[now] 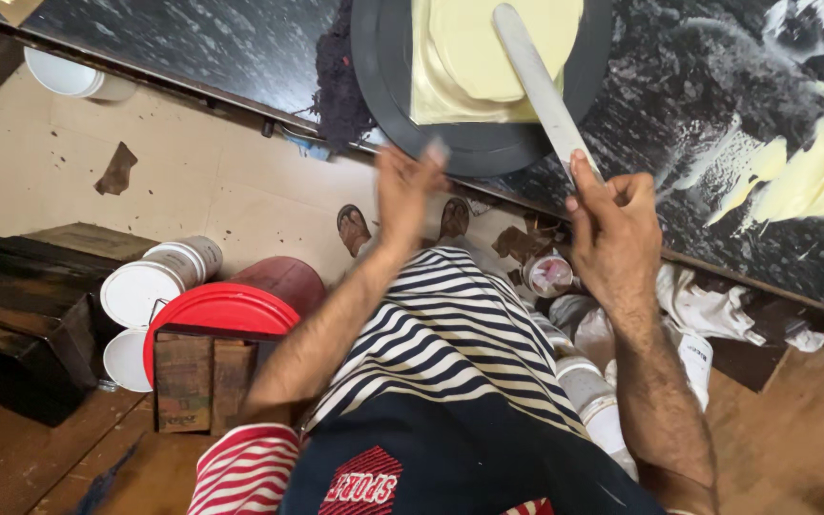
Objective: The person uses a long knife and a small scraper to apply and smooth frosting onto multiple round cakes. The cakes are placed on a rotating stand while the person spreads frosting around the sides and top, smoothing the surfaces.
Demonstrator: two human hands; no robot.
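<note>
Pale cream slab (488, 57) on round dark turntable (383, 86), far centre on black speckled bench (193, 38). Long spatula (541, 86) lies across cream, long axis running far-left to near-right, handle end in right hand (612, 238). Right hand clenched round handle, forefinger along blade; nearer of two to cream. Left hand (402, 191) blurred, fingers loosely spread, at turntable's near rim; touch uncertain. Cream smears (803, 181) far right. Red lid (221, 310), white tubs (145, 286) on floor, near left.
</note>
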